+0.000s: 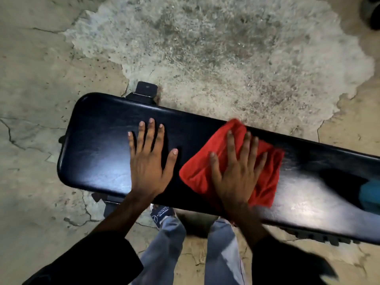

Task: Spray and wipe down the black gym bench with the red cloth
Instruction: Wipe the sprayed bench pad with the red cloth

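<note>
A cracked concrete floor [51,68] lay under the black bench [98,145], which ran across the view from left to right. The red cloth [205,161] lay crumpled on the middle of the pad. The right hand [238,173] pressed flat on the cloth, fingers straight and spread. The left hand [150,161] rested flat on the bare pad just beside it, fingers splayed, holding nothing.
</note>
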